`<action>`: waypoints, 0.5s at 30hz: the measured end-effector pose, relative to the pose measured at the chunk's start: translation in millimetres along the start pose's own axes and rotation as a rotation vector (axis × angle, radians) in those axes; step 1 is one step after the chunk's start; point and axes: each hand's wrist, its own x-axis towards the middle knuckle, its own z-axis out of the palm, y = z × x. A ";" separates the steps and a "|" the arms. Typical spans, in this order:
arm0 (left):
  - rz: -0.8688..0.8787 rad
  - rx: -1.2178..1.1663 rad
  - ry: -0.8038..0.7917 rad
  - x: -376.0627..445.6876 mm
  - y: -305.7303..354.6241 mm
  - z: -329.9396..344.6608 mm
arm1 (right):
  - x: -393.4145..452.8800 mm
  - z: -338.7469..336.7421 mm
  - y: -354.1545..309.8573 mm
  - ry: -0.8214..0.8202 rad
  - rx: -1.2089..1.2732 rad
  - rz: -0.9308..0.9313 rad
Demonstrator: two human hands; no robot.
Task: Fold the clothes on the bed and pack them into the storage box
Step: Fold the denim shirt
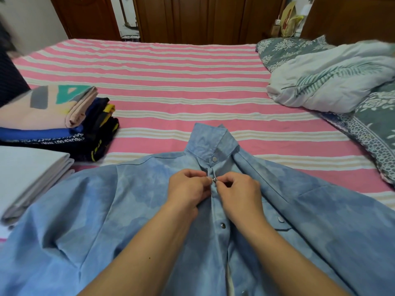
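Striped bed (162, 67) — blue shirt (119, 210), folded clothes (64, 116), quilt (333, 82).

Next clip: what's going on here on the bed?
A person has a light blue shirt spread face up on the striped bed. The left hand and right hand pinch the two front edges together at a snap just below the collar, fastening it. The shirt is not folded yet. A stack of folded clothes and some folded white fabric sit at the left. No storage box is visible.
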 end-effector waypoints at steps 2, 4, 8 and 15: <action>-0.003 -0.008 0.004 -0.2 -1.5 0.1 | -1.2 0.7 -0.1 -0.003 -0.063 -0.074; 0.005 0.019 0.013 0.2 -2.5 1.4 | -2.1 1.9 -0.2 0.013 -0.147 -0.152; 0.021 0.081 0.047 7.8 -6.1 0.9 | -2.4 3.2 -3.2 0.002 -0.238 -0.256; 0.146 0.246 0.027 12.5 -4.1 -2.1 | -0.3 2.1 0.8 -0.175 -0.161 -0.061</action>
